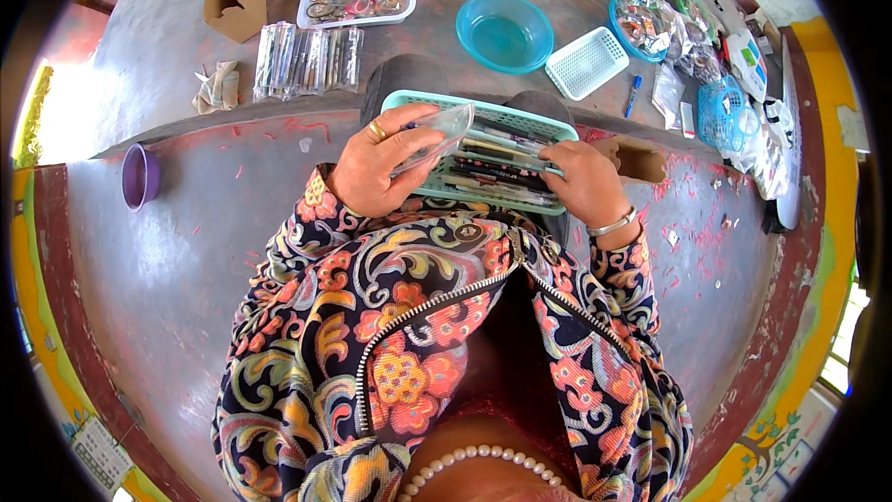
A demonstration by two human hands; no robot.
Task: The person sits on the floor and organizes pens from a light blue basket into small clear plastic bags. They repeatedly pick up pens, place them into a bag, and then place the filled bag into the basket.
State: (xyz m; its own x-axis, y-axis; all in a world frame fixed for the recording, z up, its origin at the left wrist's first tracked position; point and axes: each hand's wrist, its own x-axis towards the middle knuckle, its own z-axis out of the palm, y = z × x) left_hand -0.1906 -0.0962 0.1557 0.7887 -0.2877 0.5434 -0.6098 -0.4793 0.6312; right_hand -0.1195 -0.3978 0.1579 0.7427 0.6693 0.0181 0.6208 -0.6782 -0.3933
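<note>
1. The person sat over a teal slotted basket held in the lap, filled with pens lying lengthwise.
2. The left hand, a gold ring on one finger, gripped a small clear plastic sleeve above the basket's left end, fingers closed round it.
3. The right hand, with a metal bangle at the wrist, rested on the basket's right side, its fingers curled on the pens there; whether it had pinched one I could not tell.
4. By my reading, this was the bagging step: a sleeve ready in one hand, a pen being picked with the other.
5. The next move, I judged, would call for lifting a single pen free of its neighbours and lining its tip up with the sleeve's open mouth.
6. On the grey floor beyond lay a row of already sleeved pens, a blue bowl and a small white basket.
</note>
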